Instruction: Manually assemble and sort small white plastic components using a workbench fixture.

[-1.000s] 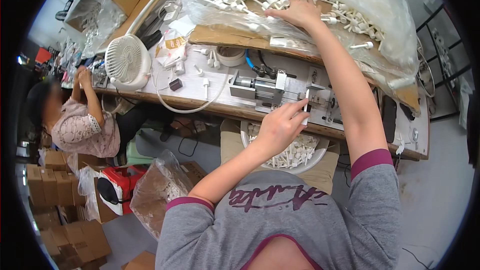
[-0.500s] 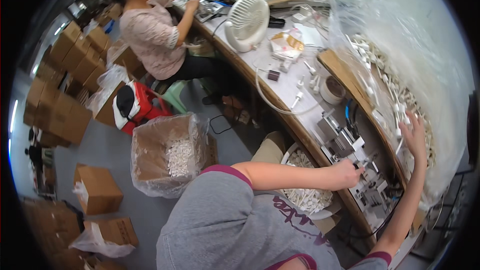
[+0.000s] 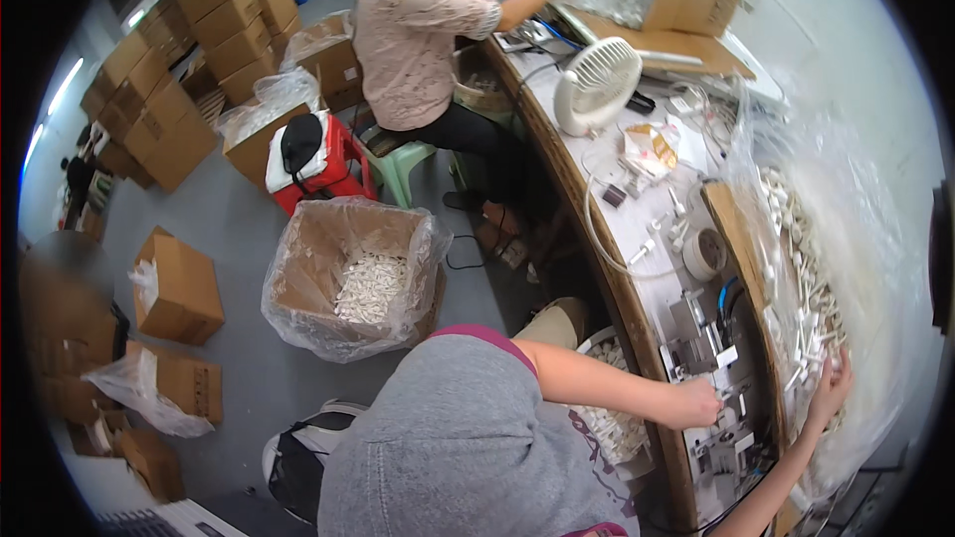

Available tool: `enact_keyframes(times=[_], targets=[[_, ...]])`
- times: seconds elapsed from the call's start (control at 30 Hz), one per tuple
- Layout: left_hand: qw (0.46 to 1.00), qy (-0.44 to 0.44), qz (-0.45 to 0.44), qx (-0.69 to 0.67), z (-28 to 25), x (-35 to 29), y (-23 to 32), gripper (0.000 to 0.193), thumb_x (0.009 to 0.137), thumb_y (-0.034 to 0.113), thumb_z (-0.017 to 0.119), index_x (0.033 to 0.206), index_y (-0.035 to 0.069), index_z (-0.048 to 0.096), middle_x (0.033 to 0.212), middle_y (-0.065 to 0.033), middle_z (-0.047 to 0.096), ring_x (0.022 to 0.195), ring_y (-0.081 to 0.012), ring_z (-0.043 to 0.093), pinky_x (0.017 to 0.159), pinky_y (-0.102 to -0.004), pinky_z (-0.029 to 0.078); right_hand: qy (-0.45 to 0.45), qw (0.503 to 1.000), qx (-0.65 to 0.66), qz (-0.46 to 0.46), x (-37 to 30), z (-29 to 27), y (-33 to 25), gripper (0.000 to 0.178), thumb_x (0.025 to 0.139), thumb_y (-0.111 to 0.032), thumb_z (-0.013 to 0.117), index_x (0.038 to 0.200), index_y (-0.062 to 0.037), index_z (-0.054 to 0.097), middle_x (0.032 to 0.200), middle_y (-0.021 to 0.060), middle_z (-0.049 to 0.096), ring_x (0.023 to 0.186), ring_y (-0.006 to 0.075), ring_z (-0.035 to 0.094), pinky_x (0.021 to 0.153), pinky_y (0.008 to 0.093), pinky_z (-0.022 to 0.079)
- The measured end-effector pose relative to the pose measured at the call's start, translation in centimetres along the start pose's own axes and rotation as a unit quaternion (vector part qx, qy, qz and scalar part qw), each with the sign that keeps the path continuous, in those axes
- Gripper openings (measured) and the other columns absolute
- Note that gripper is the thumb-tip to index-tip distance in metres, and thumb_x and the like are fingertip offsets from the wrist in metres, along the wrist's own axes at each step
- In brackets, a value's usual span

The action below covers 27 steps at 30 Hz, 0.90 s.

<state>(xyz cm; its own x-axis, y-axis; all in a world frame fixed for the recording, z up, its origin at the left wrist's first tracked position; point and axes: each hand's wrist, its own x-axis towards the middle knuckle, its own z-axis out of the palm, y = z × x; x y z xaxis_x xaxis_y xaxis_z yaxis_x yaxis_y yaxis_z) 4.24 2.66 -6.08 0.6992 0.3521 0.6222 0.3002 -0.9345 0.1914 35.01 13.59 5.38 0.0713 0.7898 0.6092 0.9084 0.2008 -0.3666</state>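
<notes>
My left hand (image 3: 694, 404) is closed at a small metal fixture (image 3: 731, 443) on the workbench; what its fingers grip is hidden. At the near part of a long heap of white plastic parts (image 3: 811, 288), my right hand (image 3: 830, 393) has its fingers curled in among the pieces. Whatever it pinches is too small to make out. The heap lies in a clear plastic bag (image 3: 875, 239) behind a cardboard strip (image 3: 738, 244). Beside the fixture stands a metal block mechanism (image 3: 691, 323). Below my left forearm, a white tub (image 3: 637, 462) holds more white parts.
A white fan (image 3: 597, 85), a round container (image 3: 704, 254) and a looped hose (image 3: 597, 229) lie farther along the bench. A co-worker (image 3: 418, 50) sits at its far end. On the floor at left are a bag-lined carton (image 3: 298, 273) of white parts, a red stool (image 3: 343, 164) and several cartons.
The view has swung, so the bench sits farther right and lower. My right hand's spread fingers have curled in at the heap. My left hand stays closed at the fixture.
</notes>
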Motion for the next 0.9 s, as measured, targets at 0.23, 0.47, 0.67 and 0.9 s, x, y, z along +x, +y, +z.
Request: enact_keyframes(times=[0.23,0.47,0.67,0.9], targets=[[0.998,-0.053,-0.027,0.028,0.9,1.1,0.1,0.012,0.056,0.016,0.069,0.06,0.006,0.066,0.073,-0.0116,0.065,0.068,-0.031,0.068,0.057,-0.0415,0.053,0.043,0.966,0.204,0.156,1.4,-2.0,2.3,0.025,0.088,-0.021,0.073,0.104,-0.0054,0.061,0.071,-0.0026,0.051,0.056,0.004,0.044,0.045,0.0205,0.031],[0.996,-0.067,-0.053,0.009,0.0,0.3,0.8,0.012,0.058,0.016,0.068,0.062,0.005,0.067,0.07,-0.0148,0.067,0.067,-0.0339,0.067,0.059,-0.0435,0.053,0.168,0.865,0.389,0.27,1.5,-1.0,4.5,0.025,0.088,-0.019,0.073,0.108,-0.006,0.065,0.085,0.0004,0.06,0.069,0.0068,0.053,0.058,0.0211,0.043],[0.979,-0.192,0.007,0.059,2.1,-3.2,3.2,0.019,0.062,0.024,0.074,0.072,0.008,0.073,0.075,-0.0111,0.07,0.074,-0.0328,0.068,0.065,-0.0443,0.054,0.098,0.791,0.522,0.305,2.3,0.7,9.2,0.043,0.093,-0.015,0.066,0.13,0.0016,0.054,0.114,0.0129,0.062,0.098,0.0237,0.065,0.083,0.0287,0.055],[0.972,-0.186,0.049,-0.136,-2.3,-5.4,3.9,0.107,0.061,0.074,0.074,0.144,0.014,0.044,0.141,-0.0167,0.049,0.118,-0.0343,0.057,0.092,-0.0418,0.05,0.071,0.792,0.549,0.256,0.9,2.5,3.6,0.043,0.097,-0.016,0.06,0.132,0.0061,0.048,0.122,0.0231,0.058,0.112,0.033,0.062,0.097,0.0415,0.052]])
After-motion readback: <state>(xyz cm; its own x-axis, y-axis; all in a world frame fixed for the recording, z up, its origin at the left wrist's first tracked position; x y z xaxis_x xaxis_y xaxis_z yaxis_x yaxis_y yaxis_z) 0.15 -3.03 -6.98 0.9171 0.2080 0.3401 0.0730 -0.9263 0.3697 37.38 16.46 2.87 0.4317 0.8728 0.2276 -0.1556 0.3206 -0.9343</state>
